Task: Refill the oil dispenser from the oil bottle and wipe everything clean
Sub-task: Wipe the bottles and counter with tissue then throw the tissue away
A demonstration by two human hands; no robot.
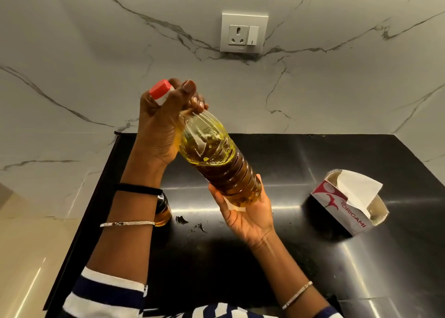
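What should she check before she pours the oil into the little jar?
1. Bottle held firmly: ok. The right hand cups the base of the oil bottle; the left hand is at its neck.
2. Cap off: ok. The red cap sits in the left hand.
3. Little jar open: cannot tell, the left forearm hides its top.
4. Counter clean: not ok, oily smears lie beside the jar.
5. Tissues ready: ok, the tissue box is open.
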